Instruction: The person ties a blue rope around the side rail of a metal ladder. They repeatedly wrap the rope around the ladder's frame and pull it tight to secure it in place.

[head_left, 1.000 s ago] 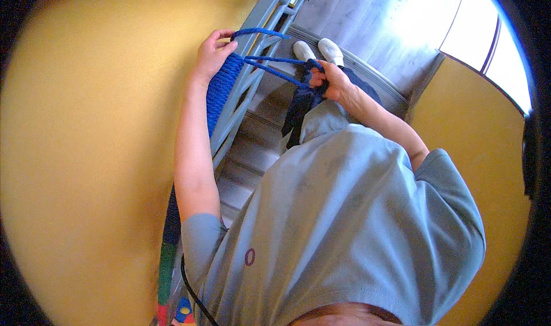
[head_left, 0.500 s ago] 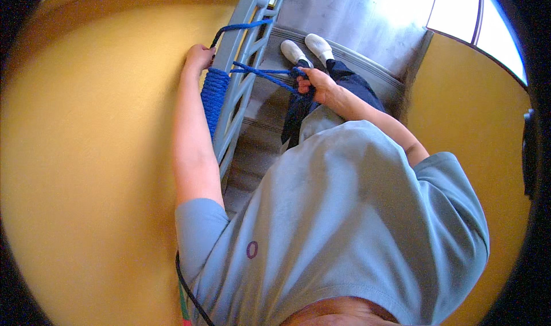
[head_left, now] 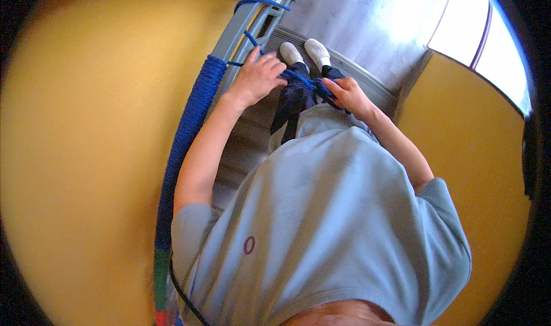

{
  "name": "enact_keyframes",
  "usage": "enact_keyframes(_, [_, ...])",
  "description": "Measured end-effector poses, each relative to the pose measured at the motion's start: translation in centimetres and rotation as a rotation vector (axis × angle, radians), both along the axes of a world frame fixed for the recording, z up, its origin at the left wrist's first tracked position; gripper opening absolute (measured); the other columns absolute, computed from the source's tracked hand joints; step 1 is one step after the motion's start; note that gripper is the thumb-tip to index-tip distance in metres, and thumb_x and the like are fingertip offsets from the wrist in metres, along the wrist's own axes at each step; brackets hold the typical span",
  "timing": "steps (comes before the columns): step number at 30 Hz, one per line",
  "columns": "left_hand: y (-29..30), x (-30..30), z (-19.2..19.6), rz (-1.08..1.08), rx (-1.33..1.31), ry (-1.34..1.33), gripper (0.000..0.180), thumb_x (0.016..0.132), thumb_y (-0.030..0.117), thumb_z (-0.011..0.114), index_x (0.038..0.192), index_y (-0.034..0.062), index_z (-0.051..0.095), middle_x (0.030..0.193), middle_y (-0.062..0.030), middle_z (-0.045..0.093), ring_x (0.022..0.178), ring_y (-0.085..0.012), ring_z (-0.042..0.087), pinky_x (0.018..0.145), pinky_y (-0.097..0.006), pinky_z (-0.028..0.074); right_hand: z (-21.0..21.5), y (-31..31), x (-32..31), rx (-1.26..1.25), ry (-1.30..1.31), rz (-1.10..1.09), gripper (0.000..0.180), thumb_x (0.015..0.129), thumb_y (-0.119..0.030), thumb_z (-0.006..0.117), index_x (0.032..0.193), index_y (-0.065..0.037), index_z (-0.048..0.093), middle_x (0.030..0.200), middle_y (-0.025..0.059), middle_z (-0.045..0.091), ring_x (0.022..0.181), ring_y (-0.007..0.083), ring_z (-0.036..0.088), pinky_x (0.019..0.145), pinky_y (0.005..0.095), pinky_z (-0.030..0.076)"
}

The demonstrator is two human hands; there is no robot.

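Note:
Blue rope is wound tightly around the handrail, forming a long wrapped sleeve on my left. From its upper end, loose blue rope runs across the stairs to my right. My right hand is closed around a gathered bundle of this rope in front of my legs. Just right of the railing, my left hand is curled over the strand, which passes beneath its fingers; part of the grip is hidden. Farther up, a loose loop of rope lies over the bare grey handrail.
Below the blue, the wrapping turns green, then red. A yellow wall stands at left, another yellow wall at right. My white shoes are on the grey stairs, with a grey floor beyond. A black cord hangs by my left sleeve.
My left hand has come from the wall side of the handrail over to its right side, onto the rope. My right hand has moved right and slightly down with the bundle. The loop sits higher.

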State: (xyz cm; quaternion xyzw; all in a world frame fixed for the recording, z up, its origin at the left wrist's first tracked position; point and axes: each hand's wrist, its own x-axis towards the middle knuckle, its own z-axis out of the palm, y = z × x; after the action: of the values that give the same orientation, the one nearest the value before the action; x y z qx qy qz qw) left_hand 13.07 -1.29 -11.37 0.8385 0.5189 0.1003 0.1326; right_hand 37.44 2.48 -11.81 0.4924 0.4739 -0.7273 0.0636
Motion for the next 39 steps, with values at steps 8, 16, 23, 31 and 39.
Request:
enact_keyframes(8, [-4.6, 1.5, 1.9, 0.421, -0.196, -0.098, 0.028, 0.086, 0.031, 0.057, 0.074, 0.0061, 0.052, 0.070, -0.0135, 0.060, 0.070, -0.0325, 0.058, 0.067, -0.043, 0.041, -2.0, 6.0, 2.8, -0.207, 0.098, -0.361, 0.038, 0.093, -0.041, 0.049, 0.079, -0.008, 0.060, 0.062, 0.0003, 0.052, 0.051, 0.0082, 0.044, 0.046, 0.0230, 0.034])
enact_keyframes(16, [-6.1, 11.4, 4.3, 0.482, -0.068, -0.323, 0.032, 0.087, 0.035, 0.055, 0.073, 0.0060, 0.054, 0.067, -0.0153, 0.058, 0.066, -0.0337, 0.056, 0.064, -0.044, 0.041, -12.2, 4.7, -14.9, -0.599, 0.556, 0.013, 0.023, 0.090, -0.024, 0.053, 0.091, -0.003, 0.063, 0.075, 0.0045, 0.062, 0.065, 0.0181, 0.056, 0.061, 0.0307, 0.047])
enact_keyframes(23, [-8.2, 12.3, 7.0, 0.980, -0.262, -0.806, 0.035, 0.093, 0.033, 0.048, 0.077, 0.0021, 0.053, 0.066, -0.0190, 0.055, 0.064, -0.0381, 0.054, 0.055, -0.044, 0.039, -12.1, 6.1, -8.6, -1.103, 0.607, -0.202, 0.021, 0.093, -0.018, 0.047, 0.087, -0.002, 0.059, 0.060, 0.0001, 0.048, 0.050, 0.0133, 0.043, 0.047, 0.0234, 0.038])
enact_keyframes(31, [-7.0, 12.5, 6.4, 0.990, -0.317, -0.986, 0.045, 0.096, 0.040, 0.042, 0.072, 0.0021, 0.050, 0.058, -0.0096, 0.050, 0.055, -0.0226, 0.049, 0.054, -0.034, 0.038, -10.0, 14.2, 18.0, -0.615, 0.246, -1.339, 0.028, 0.096, -0.025, 0.044, 0.073, -0.008, 0.046, 0.052, -0.0042, 0.025, 0.044, 0.0074, 0.025, 0.039, 0.0235, 0.017])
enact_keyframes(39, [-5.6, 12.4, 4.5, 1.087, -0.416, -1.097, 0.041, 0.097, 0.037, 0.042, 0.071, 0.0065, 0.047, 0.064, 0.0025, 0.044, 0.060, -0.0087, 0.038, 0.056, -0.024, 0.033, -5.2, 8.7, 0.1, -0.369, 0.430, -0.120, 0.036, 0.090, -0.028, 0.047, 0.117, -0.005, 0.054, 0.099, 0.0110, 0.064, 0.087, 0.0220, 0.061, 0.077, 0.0337, 0.050])
